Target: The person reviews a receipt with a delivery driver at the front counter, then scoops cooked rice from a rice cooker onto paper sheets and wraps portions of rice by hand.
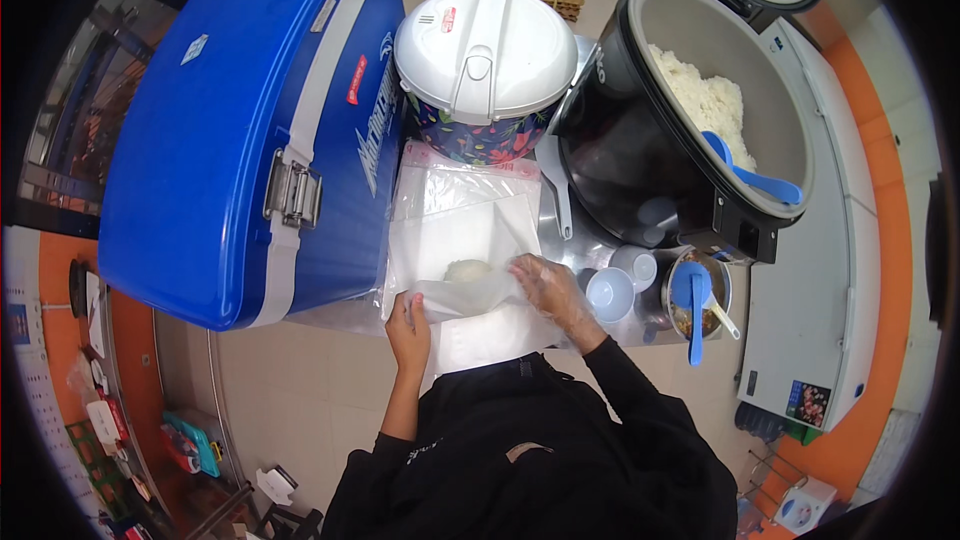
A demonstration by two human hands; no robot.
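Note:
A mound of white rice lies on a stack of white wrapping paper, partly hidden by a raised sheet. My left hand pinches the near left part of that thin sheet between thumb and fingers. On its right side, my right hand, in a clear plastic glove, grips the same sheet. The sheet's near part is folded up against the rice. Beneath the stack, a clear plastic packet lies flat on the metal table.
On the left stands a large blue cool box. A lidded patterned container is at the back. At right are an open rice cooker, a blue rice paddle, two small cups, and a metal pot with blue-handled utensils.

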